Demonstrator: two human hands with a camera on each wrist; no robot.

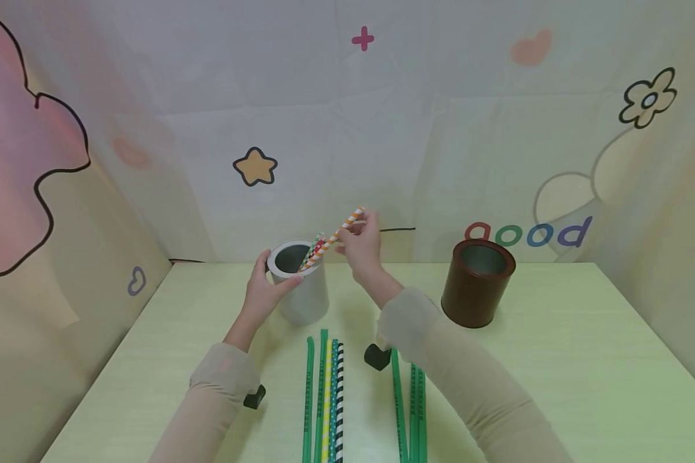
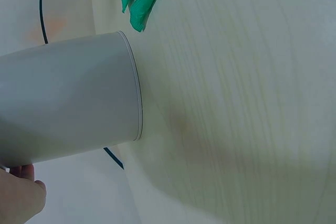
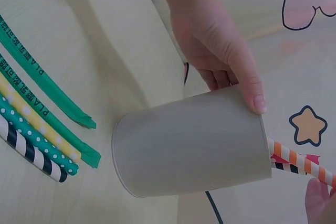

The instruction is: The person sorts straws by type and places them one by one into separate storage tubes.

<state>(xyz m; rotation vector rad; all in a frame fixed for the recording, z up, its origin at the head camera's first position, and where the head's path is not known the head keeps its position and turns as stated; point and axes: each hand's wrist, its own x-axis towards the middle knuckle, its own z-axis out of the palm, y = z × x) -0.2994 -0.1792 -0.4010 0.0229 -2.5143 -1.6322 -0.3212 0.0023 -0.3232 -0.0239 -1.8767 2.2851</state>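
A white cylindrical cup [image 1: 307, 299] stands on the table at the left of centre. My left hand [image 1: 259, 292] grips it near the top, thumb and fingers around its side and rim; the left wrist view shows the cup's wall [image 2: 68, 98]. Over the mouth, my right hand [image 1: 363, 247] pinches an orange-and-white striped paper straw [image 1: 342, 233] by its upper part. This straw slants with its lower end inside the cup. Beside it, several patterned straws [image 1: 318, 244] stick out of the cup, one of them red. Their lower ends are hidden.
A brown cylindrical cup [image 1: 469, 296] stands at the right. In front of the white cup lie green wrapped straws [image 1: 309, 399], with yellow, dotted and black-striped straws [image 1: 340, 405] among them. More green wrapped straws [image 1: 417, 411] lie under the right forearm. A printed cloth [image 1: 324, 122] hangs behind the table.
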